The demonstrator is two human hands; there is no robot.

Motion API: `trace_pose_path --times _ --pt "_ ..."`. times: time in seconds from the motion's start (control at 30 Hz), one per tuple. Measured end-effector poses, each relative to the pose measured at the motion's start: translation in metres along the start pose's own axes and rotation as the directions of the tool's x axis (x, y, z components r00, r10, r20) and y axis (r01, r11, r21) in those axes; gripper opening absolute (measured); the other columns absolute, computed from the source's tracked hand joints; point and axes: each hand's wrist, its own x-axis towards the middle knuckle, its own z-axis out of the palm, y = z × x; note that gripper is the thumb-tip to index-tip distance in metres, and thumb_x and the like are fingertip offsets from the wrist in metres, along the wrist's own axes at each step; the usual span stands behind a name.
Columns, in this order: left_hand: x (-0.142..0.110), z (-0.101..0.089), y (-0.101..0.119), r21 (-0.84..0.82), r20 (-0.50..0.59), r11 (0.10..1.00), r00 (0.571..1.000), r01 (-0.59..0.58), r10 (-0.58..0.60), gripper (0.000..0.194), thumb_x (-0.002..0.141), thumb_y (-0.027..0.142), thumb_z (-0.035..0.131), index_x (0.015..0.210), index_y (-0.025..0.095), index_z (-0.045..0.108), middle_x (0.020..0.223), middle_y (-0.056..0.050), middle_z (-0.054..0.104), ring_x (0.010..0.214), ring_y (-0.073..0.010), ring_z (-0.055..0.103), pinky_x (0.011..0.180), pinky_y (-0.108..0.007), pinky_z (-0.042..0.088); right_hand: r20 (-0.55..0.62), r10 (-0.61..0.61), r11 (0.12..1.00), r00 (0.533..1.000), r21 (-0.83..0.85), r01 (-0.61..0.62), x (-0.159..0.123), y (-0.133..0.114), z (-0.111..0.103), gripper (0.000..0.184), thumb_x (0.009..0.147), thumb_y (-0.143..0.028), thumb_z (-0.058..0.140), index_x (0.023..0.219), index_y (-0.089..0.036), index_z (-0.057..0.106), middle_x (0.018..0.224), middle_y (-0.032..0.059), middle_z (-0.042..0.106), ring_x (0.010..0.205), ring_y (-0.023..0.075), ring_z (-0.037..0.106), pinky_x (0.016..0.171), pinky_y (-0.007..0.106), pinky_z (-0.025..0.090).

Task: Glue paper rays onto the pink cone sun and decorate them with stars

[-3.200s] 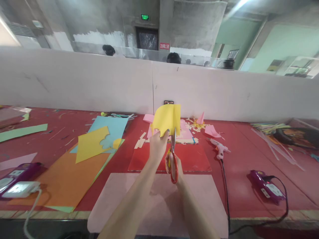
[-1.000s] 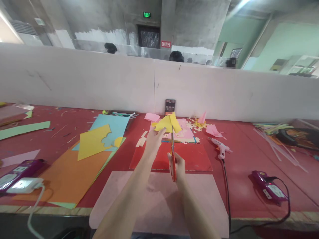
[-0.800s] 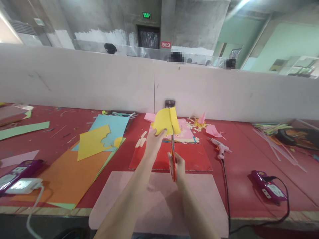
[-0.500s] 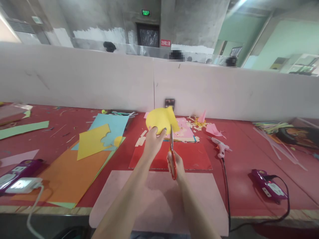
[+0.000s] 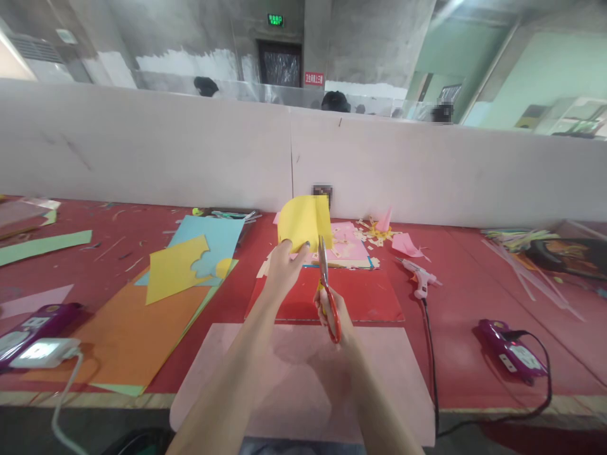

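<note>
My left hand (image 5: pixel 284 265) pinches the lower edge of a yellow sheet of paper (image 5: pixel 298 221), which stands up above the table and bends at its right part. Red-handled scissors (image 5: pixel 331 300) are in my right hand (image 5: pixel 337 309), blades pointing up and away from me. The blade tips meet the lower right edge of the yellow paper; whether they are closed on it I cannot tell. Below the hands lie a red sheet (image 5: pixel 365 294) and a pale pink board (image 5: pixel 303 379). Pink paper (image 5: pixel 348 243) with small cream scraps lies behind the scissors.
A pink glue gun (image 5: pixel 420 278) with a black cord lies at right, near a purple power strip (image 5: pixel 512 354). Orange (image 5: pixel 137 335), blue (image 5: pixel 203 237) and cut yellow paper (image 5: pixel 173 268) overlap at left. A white partition (image 5: pixel 190 151) stands behind the table.
The yellow paper has turned and shifted slightly left in my left hand, its right part now more upright. The scissors have tilted a little, their tips moving left.
</note>
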Motion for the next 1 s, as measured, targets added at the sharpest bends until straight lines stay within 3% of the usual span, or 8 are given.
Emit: trace_pose_path --times 0.43,0.77,1.0 --pt "0.006 0.006 -0.001 -0.061 0.018 0.997 0.999 -0.037 0.038 0.034 0.078 0.041 0.049 0.058 0.021 0.03 0.059 0.004 0.037 0.055 -0.0105 0.041 0.05 -0.023 0.031 0.016 -0.042 0.997 0.999 0.067 0.041 -0.005 -0.006 0.004 0.043 0.078 -0.062 0.046 0.071 -0.019 0.048 0.049 -0.0081 0.036 0.035 0.0042 0.028 0.036 0.019 0.022" --pt "-0.008 0.012 0.001 -0.012 0.169 0.999 0.984 -0.051 0.052 0.028 0.079 0.039 0.047 0.06 0.021 0.038 0.064 0.001 0.048 0.062 -0.0137 0.05 0.053 -0.023 0.036 -0.03 -0.039 0.996 0.999 0.073 0.042 0.002 -0.002 0.003 0.045 0.077 -0.064 0.044 0.068 -0.019 0.045 0.045 -0.0084 0.036 0.033 0.0046 0.031 0.035 0.019 0.025" --pt "-0.017 0.015 0.008 0.067 0.13 0.995 0.99 -0.07 0.061 0.038 0.076 0.034 0.05 0.053 0.022 0.022 0.052 0.005 0.029 0.048 -0.0092 0.032 0.046 -0.023 0.025 -0.047 -0.059 0.99 0.997 0.122 0.065 0.003 0.004 0.0 0.045 0.078 -0.064 0.043 0.074 -0.019 0.047 0.045 -0.0087 0.035 0.034 0.0052 0.031 0.034 0.019 0.025"
